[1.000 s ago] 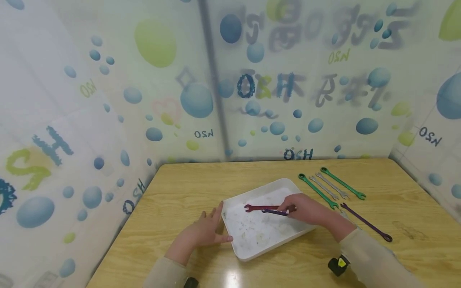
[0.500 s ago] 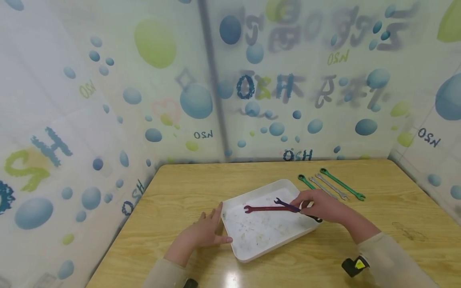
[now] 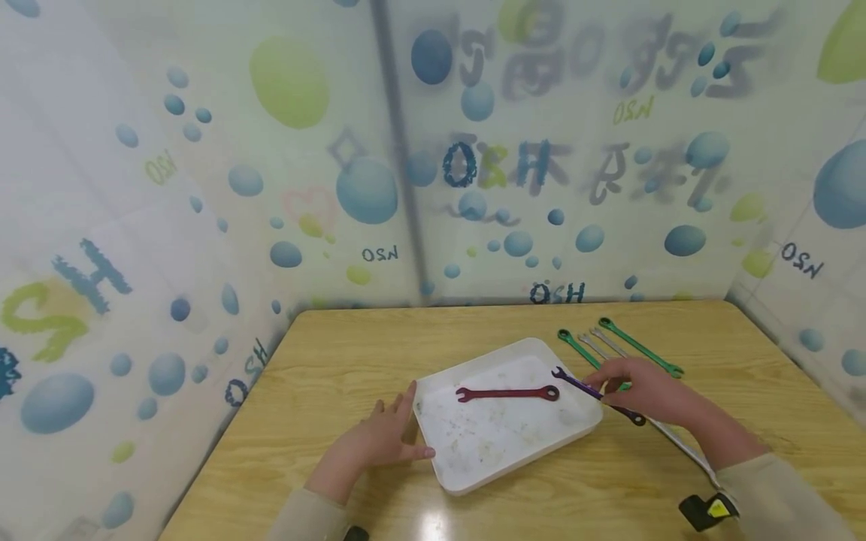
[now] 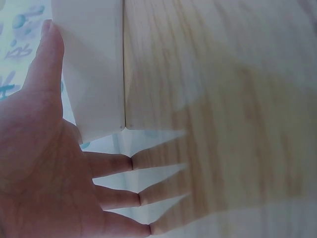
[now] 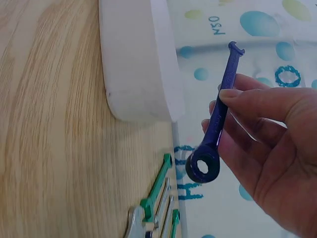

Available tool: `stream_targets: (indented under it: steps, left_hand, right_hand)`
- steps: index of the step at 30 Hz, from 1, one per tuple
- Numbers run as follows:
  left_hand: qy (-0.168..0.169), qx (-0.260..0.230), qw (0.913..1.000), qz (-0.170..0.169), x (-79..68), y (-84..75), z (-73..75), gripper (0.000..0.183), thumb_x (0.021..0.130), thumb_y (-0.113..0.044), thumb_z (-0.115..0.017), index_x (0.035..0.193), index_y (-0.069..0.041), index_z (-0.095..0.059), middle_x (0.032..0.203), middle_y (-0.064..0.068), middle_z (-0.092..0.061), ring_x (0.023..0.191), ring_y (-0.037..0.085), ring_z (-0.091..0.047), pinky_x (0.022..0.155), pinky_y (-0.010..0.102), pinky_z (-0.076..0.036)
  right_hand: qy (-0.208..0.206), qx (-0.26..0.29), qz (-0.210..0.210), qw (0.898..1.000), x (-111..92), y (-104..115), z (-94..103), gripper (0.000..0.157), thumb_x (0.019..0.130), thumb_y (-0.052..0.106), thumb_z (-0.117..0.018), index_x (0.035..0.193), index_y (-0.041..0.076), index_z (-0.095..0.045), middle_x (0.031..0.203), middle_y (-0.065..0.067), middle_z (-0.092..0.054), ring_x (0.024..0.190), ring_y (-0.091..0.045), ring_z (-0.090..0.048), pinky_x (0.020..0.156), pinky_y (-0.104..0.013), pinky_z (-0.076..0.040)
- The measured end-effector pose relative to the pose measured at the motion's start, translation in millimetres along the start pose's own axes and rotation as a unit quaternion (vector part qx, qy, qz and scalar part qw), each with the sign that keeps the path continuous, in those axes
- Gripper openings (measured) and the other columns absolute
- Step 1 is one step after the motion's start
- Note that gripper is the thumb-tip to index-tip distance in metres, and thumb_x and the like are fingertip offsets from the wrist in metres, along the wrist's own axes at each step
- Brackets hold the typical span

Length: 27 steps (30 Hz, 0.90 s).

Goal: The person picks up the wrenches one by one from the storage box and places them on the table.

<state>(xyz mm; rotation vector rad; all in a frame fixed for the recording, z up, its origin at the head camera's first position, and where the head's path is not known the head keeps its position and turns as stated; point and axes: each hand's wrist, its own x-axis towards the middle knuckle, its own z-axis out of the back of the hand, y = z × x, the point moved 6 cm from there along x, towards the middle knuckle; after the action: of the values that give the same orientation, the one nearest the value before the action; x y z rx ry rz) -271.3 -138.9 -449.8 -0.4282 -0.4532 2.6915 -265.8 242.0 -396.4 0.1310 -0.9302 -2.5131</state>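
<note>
My right hand [image 3: 649, 387] pinches a purple combination wrench [image 5: 216, 121] between thumb and fingers, above the right edge of the white tray [image 3: 487, 443]. Its open-ended jaw points to the upper left and its ring end to the lower right in the head view. Inside the tray, toward its back, lies a red combination wrench [image 3: 507, 394]. My left hand [image 3: 368, 445] rests at the tray's left side, fingers spread and thumb straight along the wall. In the left wrist view the tray's outer wall [image 4: 94, 74] stands beside that thumb.
Right of the tray, a green wrench [image 3: 639, 347], another green wrench [image 3: 575, 347] and thin silver wrenches [image 3: 609, 342] lie slanted on the wooden table [image 3: 358, 346]. A longer silver wrench [image 3: 683, 448] lies partly under my right arm. A patterned curtain [image 3: 473, 248] stands behind the table.
My right hand has moved right with the purple wrench, from over the tray's middle to its right edge, uncovering the red wrench's ring end. The left hand stays in place.
</note>
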Motion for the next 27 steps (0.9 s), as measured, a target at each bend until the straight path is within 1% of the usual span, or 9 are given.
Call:
stream_targets:
  steps: [3,7,11,16,19,22,27]
  left_hand:
    - [-0.003,0.001,1.0,-0.004,-0.6,1.1,0.9,0.117,0.078,-0.066,-0.068,0.157,-0.007,-0.004,0.153,0.028,-0.027,0.132,0.062,-0.021,0.099,0.073,-0.029]
    - [-0.002,-0.005,1.0,-0.004,-2.1,0.0,2.2,0.117,0.078,-0.065,-0.068,0.157,-0.007,-0.005,0.153,0.029,-0.027,0.132,0.063,-0.02,0.099,0.074,-0.028]
    - [0.0,-0.005,1.0,-0.003,-3.0,-0.9,2.6,0.117,0.078,-0.065,-0.068,0.157,-0.007,-0.004,0.153,0.028,-0.026,0.133,0.062,-0.02,0.099,0.074,-0.027]
    - [0.001,-0.003,1.0,-0.002,-2.8,-2.5,3.2,0.116,0.079,-0.065,-0.068,0.157,-0.007,-0.004,0.153,0.028,-0.026,0.133,0.061,-0.02,0.099,0.074,-0.026]
    - [0.001,-0.003,1.0,0.0,-2.6,-3.4,4.0,0.115,0.079,-0.065,-0.068,0.157,-0.008,-0.005,0.153,0.028,-0.027,0.134,0.061,-0.02,0.1,0.074,-0.026]
    - [0.002,-0.005,1.0,0.001,-2.4,-3.6,4.1,0.115,0.079,-0.064,-0.068,0.157,-0.007,-0.005,0.153,0.028,-0.027,0.134,0.061,-0.02,0.1,0.074,-0.026]
    - [0.003,-0.004,1.0,0.001,-2.9,-2.8,3.1,0.115,0.08,-0.064,-0.068,0.157,-0.007,-0.005,0.153,0.028,-0.026,0.133,0.061,-0.02,0.1,0.074,-0.027]
  right_hand:
    - [0.0,0.007,0.001,1.0,-6,-7,3.3,0.029,0.085,0.0,-0.071,0.113,0.008,-0.072,0.103,-0.001,-0.066,0.088,-0.014,-0.063,0.07,-0.028,-0.054]
    - [-0.002,0.011,0.001,1.0,-18,-17,6.9,0.027,0.084,0.0,-0.071,0.111,0.004,-0.072,0.101,-0.002,-0.065,0.086,-0.01,-0.062,0.068,-0.028,-0.054]
    - [-0.003,0.003,-0.005,1.0,-31,-29,12.6,0.026,0.084,0.002,-0.072,0.11,0.0,-0.071,0.101,-0.004,-0.066,0.085,-0.009,-0.063,0.067,-0.027,-0.054]
    - [-0.001,-0.003,-0.032,0.999,-47,-48,23.1,0.028,0.085,0.003,-0.072,0.112,-0.004,-0.069,0.104,-0.011,-0.067,0.084,-0.007,-0.063,0.065,-0.027,-0.055]
    - [-0.001,-0.006,-0.042,0.999,-55,-59,29.3,0.03,0.084,0.003,-0.072,0.113,-0.005,-0.068,0.103,-0.012,-0.067,0.083,-0.004,-0.063,0.064,-0.026,-0.055]
    - [0.002,-0.017,-0.052,0.998,-62,-70,33.7,0.029,0.084,0.002,-0.072,0.112,-0.005,-0.069,0.103,-0.011,-0.068,0.083,-0.004,-0.063,0.065,-0.026,-0.055]
    - [0.005,-0.051,-0.081,0.995,-70,-88,39.9,0.03,0.083,0.0,-0.072,0.112,-0.004,-0.069,0.099,-0.006,-0.067,0.08,-0.004,-0.061,0.064,-0.026,-0.054]
